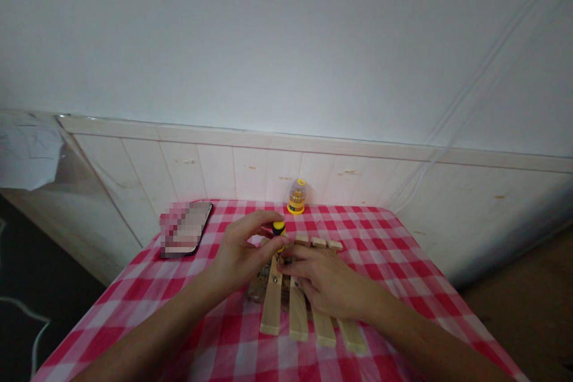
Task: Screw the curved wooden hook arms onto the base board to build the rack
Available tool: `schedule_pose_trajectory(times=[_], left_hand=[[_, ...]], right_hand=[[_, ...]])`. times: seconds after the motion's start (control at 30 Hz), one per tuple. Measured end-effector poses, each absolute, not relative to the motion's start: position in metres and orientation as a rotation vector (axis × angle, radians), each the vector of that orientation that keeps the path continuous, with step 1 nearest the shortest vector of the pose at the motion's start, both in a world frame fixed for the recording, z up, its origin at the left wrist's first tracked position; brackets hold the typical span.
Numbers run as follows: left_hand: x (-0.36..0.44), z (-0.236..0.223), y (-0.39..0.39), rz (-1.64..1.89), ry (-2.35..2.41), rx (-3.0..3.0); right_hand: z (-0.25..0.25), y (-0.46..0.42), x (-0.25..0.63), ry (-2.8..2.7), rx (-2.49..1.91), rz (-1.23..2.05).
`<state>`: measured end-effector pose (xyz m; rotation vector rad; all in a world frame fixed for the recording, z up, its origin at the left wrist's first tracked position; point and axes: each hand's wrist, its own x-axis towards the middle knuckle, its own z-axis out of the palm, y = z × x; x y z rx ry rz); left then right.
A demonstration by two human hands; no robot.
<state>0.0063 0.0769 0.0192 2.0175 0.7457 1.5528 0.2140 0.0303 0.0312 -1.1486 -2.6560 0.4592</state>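
Gripping the screwdriver (pixel 279 228) in the head view, the left hand (pixel 244 248) has thumb and fingers closed on its yellow-and-black handle. The tool stands roughly upright above the far part of the leftmost wooden slat (pixel 271 313) (a screw head (pixel 275 279) shows nearer the viewer). The right hand (pixel 329 280) lies across the neighbouring slats (pixel 298 316), fingertips close together beside the tool's lower end; whether they pinch anything cannot be told. Slats rest on the checked tablecloth (pixel 156 316).
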Motion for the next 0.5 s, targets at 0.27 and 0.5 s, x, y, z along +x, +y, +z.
schedule_pose_trajectory(times=[0.27, 0.5], left_hand=[[0.0065, 0.023, 0.0757, 1.519, 0.76, 1.944], [0.007, 0.0251, 0.075, 1.505, 0.752, 1.935]], right_hand=[[0.0321, 0.0288, 0.2134, -2.652, -1.148, 0.429], [0.0312, 0.0316, 0.2135, -2.636, -1.107, 0.449]])
